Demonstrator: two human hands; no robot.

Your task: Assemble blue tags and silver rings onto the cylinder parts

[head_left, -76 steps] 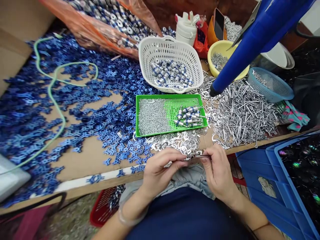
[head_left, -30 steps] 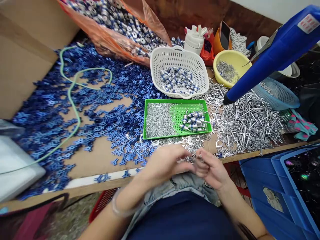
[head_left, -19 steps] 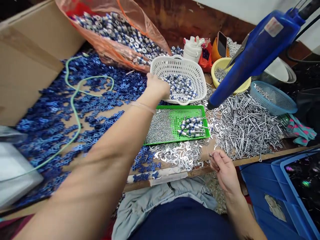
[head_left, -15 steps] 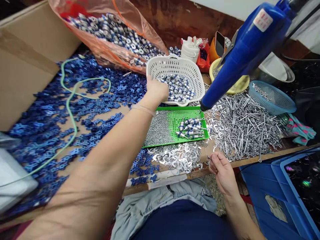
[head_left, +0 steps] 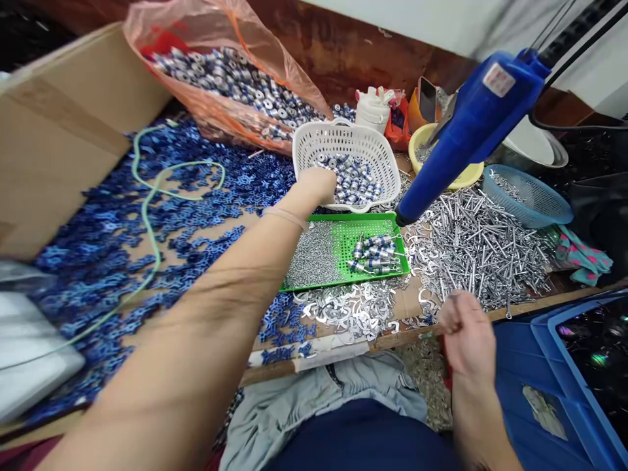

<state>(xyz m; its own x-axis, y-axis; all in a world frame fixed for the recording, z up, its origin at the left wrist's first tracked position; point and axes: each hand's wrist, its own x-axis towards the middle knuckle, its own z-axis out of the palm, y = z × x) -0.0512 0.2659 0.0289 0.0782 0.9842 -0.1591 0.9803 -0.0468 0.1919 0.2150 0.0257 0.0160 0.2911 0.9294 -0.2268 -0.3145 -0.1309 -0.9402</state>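
My left hand (head_left: 318,185) reaches over the near left rim of a white plastic basket (head_left: 300,145), its fingers hidden inside behind the back of the hand. Silver-and-blue metal cylinders (head_left: 360,180) lie in that basket. My right hand (head_left: 468,333) hovers at the table's front edge, fingers curled closed and blurred; what they hold, if anything, I cannot make out. Between the hands sits a green perforated tray (head_left: 350,230) with tiny silver pieces (head_left: 316,258) at its left and several cylinders fitted with metal pins (head_left: 377,254) at its right.
A blue power screwdriver (head_left: 456,134) hangs over the tray's right end. Metal rods (head_left: 485,248) pile up at right, flat silver hooks (head_left: 350,307) lie in front, and blue pieces (head_left: 206,216) cover the left. Behind are an orange bag (head_left: 235,121) and a yellow basin (head_left: 468,176).
My right hand has moved right and turned, its fingers curled in more. My left hand stays at the basket, shifted slightly right and inward. The whole view has tilted a little.
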